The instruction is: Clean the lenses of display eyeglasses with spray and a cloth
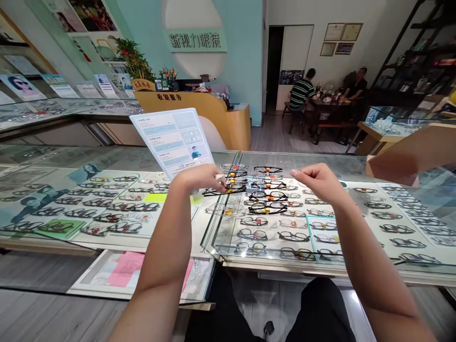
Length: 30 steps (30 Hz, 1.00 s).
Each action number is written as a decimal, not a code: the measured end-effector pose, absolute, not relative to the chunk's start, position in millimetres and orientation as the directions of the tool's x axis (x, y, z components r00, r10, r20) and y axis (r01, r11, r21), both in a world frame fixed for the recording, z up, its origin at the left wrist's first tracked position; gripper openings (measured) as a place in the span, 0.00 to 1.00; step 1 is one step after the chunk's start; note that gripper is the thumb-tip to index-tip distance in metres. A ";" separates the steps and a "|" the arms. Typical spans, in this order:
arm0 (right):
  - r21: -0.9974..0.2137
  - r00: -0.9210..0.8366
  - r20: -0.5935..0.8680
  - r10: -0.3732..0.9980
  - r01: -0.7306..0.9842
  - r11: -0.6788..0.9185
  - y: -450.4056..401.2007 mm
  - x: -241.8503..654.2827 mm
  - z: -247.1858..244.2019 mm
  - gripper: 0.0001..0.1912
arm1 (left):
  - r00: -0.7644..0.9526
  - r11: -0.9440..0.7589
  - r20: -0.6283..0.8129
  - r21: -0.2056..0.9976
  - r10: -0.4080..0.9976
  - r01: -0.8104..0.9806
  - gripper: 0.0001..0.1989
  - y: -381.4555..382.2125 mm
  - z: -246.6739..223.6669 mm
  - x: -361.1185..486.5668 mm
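Observation:
My left hand (201, 178) is bent down over a column of eyeglasses on the glass counter. Its fingers are closed at a pair of black-framed eyeglasses (235, 189). My right hand (317, 179) hovers to the right of a second column, thumb and fingers pinched together; anything between them is too small to make out. That second column holds several dark frames, among them a black pair (268, 208) at its near end. A clear-framed pair (225, 210) lies just below my left hand. Many frames have orange or red tags on them.
The glass display counter (221, 247) contains rows of eyeglasses. A printed sheet (171, 137) stands upright behind my left hand. An open drawer (96, 280) with pink paper juts out at the lower left. Two people sit at a table (329, 105) at the back, beyond a wooden reception desk (235, 128).

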State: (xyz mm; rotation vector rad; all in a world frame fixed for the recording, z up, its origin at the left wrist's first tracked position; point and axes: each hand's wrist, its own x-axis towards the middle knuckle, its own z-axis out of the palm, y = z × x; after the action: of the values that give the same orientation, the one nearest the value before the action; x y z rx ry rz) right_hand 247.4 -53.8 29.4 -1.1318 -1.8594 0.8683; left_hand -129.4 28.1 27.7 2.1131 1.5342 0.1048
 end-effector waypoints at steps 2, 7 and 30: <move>-0.862 -0.270 0.306 0.913 0.327 0.386 -37.7 249.2 22.8 0.35 | 0.440 -0.326 -0.066 0.577 0.895 0.749 0.14 22.4 41.1 -110.0; -0.862 -0.128 0.457 0.880 0.182 0.473 -4.3 236.0 -1.1 0.35 | 0.322 -0.458 0.390 0.873 0.862 0.167 0.19 22.8 25.1 -17.4; -0.951 -0.186 0.289 0.939 0.058 0.304 2.6 228.0 -39.6 0.26 | 0.274 -0.420 0.404 0.907 0.873 0.001 0.21 30.5 -46.0 25.1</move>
State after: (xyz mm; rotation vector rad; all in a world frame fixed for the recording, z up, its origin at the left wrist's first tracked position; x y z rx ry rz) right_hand 228.0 2.6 -39.6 -0.9518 -1.5285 1.0606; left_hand 25.1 30.5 -46.0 1.6787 0.8106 1.2667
